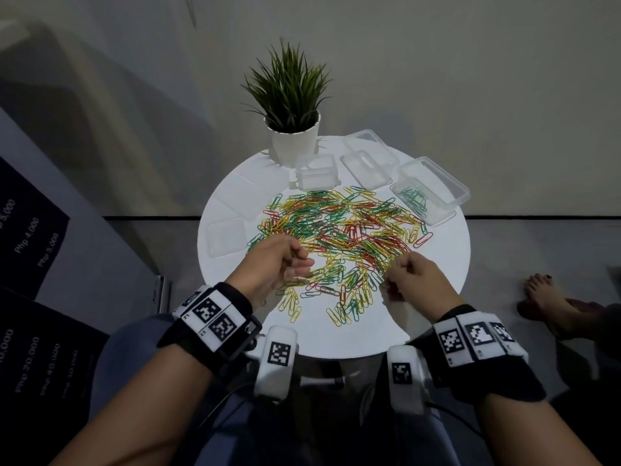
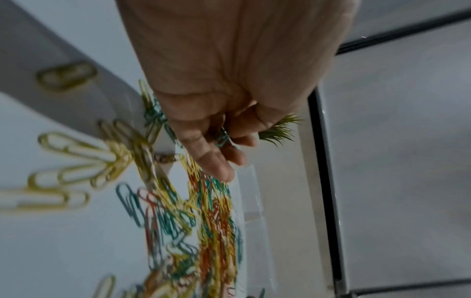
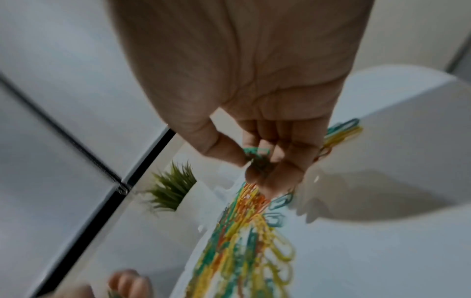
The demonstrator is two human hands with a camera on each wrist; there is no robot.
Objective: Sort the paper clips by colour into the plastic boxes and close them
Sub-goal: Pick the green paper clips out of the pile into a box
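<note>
A heap of yellow, green and red paper clips (image 1: 339, 230) covers the middle of the round white table (image 1: 447, 264). My left hand (image 1: 299, 264) hovers over the heap's near left side, fingers curled around a green paper clip (image 2: 223, 139). My right hand (image 1: 395, 277) is at the heap's near right side and pinches a few green paper clips (image 3: 256, 153) between thumb and fingers. At the back right an open clear box (image 1: 437, 210) holds green clips. Another open clear box (image 1: 366, 166) and a small clear box (image 1: 316, 173) stand at the back.
A potted plant (image 1: 292, 129) stands at the table's far edge. Two flat clear plastic pieces (image 1: 226, 237) lie on the table's left side. A person's bare foot (image 1: 544, 297) rests on the floor to the right. A dark printed board (image 1: 27, 230) leans at the left.
</note>
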